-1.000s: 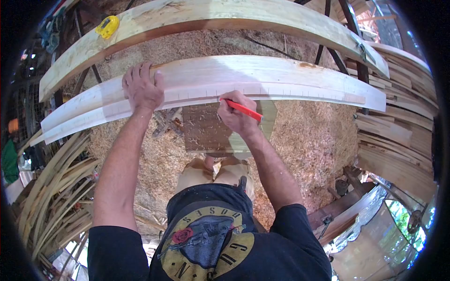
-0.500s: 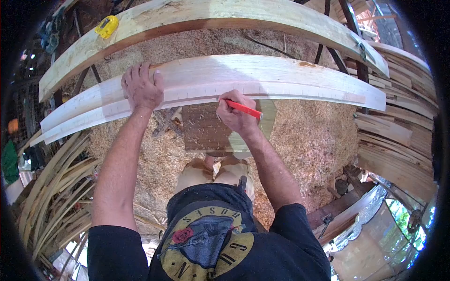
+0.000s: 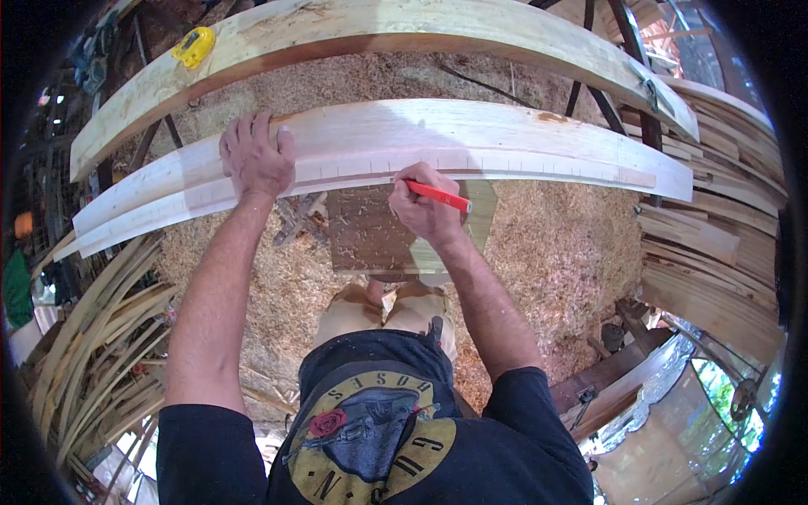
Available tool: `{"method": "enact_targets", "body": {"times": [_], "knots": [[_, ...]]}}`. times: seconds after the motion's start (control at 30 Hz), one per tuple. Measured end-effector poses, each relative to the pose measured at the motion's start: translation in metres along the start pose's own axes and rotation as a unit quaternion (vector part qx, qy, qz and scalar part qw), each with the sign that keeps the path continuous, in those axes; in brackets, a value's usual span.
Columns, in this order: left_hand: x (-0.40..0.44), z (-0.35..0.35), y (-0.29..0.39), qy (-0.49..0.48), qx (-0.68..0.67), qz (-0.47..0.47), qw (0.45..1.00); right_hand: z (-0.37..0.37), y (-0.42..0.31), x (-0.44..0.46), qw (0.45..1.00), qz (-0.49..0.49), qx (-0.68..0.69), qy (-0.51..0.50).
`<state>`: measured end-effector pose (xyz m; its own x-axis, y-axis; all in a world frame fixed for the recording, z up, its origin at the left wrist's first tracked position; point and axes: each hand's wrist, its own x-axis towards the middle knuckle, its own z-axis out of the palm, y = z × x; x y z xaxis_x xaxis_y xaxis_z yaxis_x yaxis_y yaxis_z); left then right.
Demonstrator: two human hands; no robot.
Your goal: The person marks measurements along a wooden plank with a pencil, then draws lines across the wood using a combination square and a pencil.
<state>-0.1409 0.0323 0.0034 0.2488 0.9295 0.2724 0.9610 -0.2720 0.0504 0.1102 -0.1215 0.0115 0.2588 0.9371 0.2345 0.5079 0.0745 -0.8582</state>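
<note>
Head view: right hand [image 3: 425, 206] nearest, closed round red carpenter's pencil [image 3: 439, 195], fist low against near edge of long pale plank [image 3: 505, 130]; writing tip hidden by fingers. Pencil looks light, rigid, easy to pinch; lead probably brittle, so hold low on the barrel and press gently. Left hand [image 3: 259, 160] open, palm down, fingers somewhat spread on plank, farther left, gripping nothing visible. Plank lies across in front of the person, face up, with tick marks along near side. Likely stiff and fairly heavy, awkward from its length; best lifted by both ends, or steadied flat-handed as here. Planed face looks smooth, may slide a bit; edges could dent. Beyond, apart from it, thicker curved timber [image 3: 421, 18], probably heavier, with yellow tape measure [image 3: 194, 47] on its left part: compact, hard-cased, grab round the body.
</note>
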Motion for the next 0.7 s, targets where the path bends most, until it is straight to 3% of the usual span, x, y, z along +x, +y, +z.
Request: {"method": "enact_targets", "body": {"times": [0.43, 0.53, 0.7], "knots": [[0.0, -0.002, 0.001, -0.005, 0.003, 0.001, 1.0, -0.006, -0.011, 0.001, 1.0, 0.029, -0.005, -0.01], [0.002, -0.005, 0.003, -0.015, -0.009, -0.002, 1.0, -0.006, -0.007, -0.002, 0.987, 0.123, 0.1, -0.004], [0.001, -0.001, 0.0, -0.019, -0.023, -0.008, 1.0, 0.004, -0.014, -0.003, 0.996, 0.057, 0.07, 0.007]]}}
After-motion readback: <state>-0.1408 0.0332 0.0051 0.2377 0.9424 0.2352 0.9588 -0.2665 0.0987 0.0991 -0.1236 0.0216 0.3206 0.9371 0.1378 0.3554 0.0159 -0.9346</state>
